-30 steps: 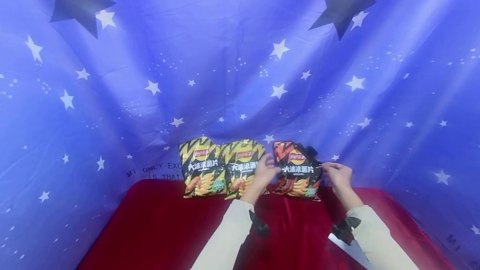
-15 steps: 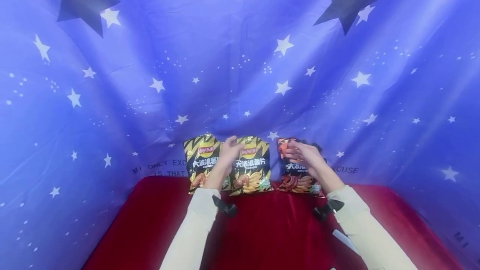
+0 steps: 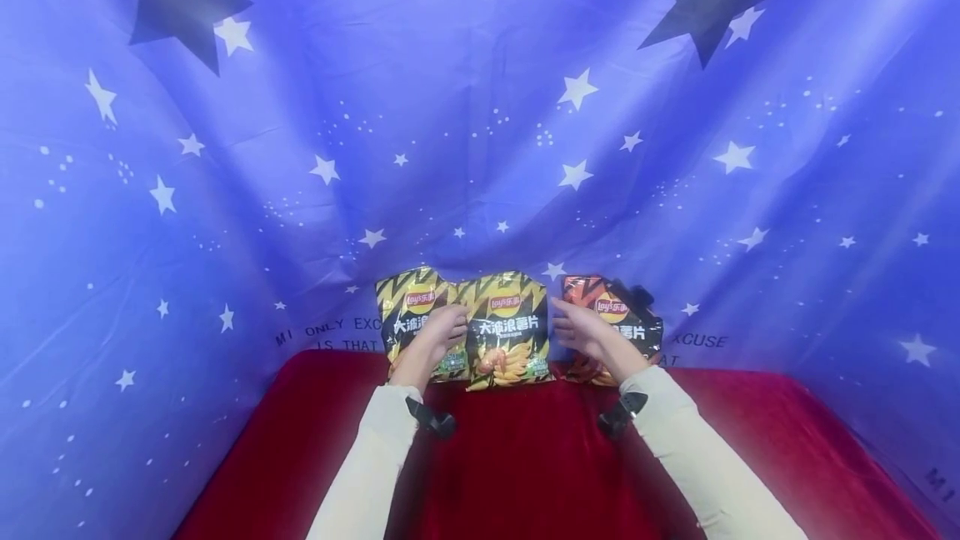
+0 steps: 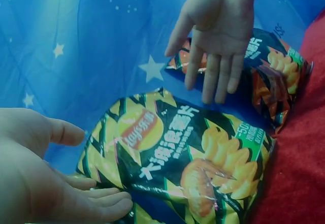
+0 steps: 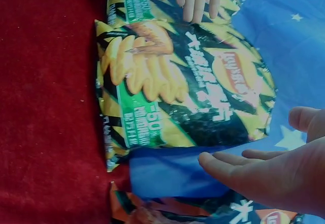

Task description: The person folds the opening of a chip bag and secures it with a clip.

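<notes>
Three Lay's chip bags stand in a row, leaning back against the blue cloth. A yellow-and-black bag (image 3: 506,340) in the middle lies between my two hands. My left hand (image 3: 438,338) is at its left edge, overlapping the left yellow-and-black bag (image 3: 397,294); in the left wrist view its fingers (image 4: 109,201) are extended right by the middle bag. Beside the middle bag's right edge is my right hand (image 3: 588,333), palm turned inward and fingers straight (image 5: 228,165). It partly covers the red-and-black chip bag (image 3: 641,340). Neither hand grips anything.
A red velvet cloth (image 3: 517,457) covers the table. Behind it and along the sides hangs a blue star-printed cloth (image 3: 480,190). A dark object (image 3: 641,298) shows at the red bag's upper right corner. A gap separates the middle bag from the red bag.
Both hands have moved left: my right from the red bag's right edge, my left from between the middle and red bags. They now flank the middle bag. The bags keep their places.
</notes>
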{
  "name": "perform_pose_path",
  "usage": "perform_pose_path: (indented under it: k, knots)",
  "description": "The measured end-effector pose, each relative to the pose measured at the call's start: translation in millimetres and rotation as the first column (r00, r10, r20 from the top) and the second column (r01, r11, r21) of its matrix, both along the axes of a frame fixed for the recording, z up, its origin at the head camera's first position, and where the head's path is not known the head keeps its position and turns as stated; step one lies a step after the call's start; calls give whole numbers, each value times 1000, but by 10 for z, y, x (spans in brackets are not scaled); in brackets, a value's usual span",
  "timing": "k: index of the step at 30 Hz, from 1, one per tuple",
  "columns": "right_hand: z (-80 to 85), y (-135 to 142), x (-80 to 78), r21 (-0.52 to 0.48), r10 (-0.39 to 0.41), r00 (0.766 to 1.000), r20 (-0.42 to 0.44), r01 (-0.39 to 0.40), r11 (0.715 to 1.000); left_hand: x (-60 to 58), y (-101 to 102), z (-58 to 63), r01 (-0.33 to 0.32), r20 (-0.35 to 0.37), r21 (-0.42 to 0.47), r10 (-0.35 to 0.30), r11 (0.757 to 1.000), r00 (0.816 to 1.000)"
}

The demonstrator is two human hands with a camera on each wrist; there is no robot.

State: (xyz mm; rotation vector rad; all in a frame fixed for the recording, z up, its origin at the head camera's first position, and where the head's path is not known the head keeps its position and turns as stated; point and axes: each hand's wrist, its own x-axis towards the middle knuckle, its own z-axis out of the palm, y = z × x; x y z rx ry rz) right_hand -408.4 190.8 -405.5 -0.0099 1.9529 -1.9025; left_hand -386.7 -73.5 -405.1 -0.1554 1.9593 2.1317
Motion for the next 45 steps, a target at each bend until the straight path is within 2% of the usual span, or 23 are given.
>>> perform_pose_path:
  k: [6, 12, 22, 28, 35, 40, 45]
  knots:
    - [-125, -27, -47, -19, 17, 998, 69, -16, 1000, -57, -17, -129, -33, 59, 68, 29, 997, 998]
    - [-204, -51, -68, -40, 34, 995, 89, -30, 999, -77, -2, -241, -48, 70, 65, 43, 997, 997]
    - [-226, -83, -97, -74, -26, 992, 121, 35, 997, -113, 52, -347, -98, 56, 86, 93, 991, 994]
    - [-209, -75, -80, -92, -53, 990, 131, 65, 994, -93, 89, -317, -135, 63, 101, 129, 986, 990]
    - [-104, -46, -12, -117, -70, 990, 126, 85, 990, -55, 139, -212, -122, 20, 88, 121, 989, 992]
    - [13, 13, 36, -167, -24, 994, 108, 42, 985, -13, 136, -123, -117, -16, 42, 117, 992, 993]
    - [153, 82, 149, -180, 40, 995, 89, -23, 983, 49, 103, -26, -99, -67, 10, 99, 995, 993]
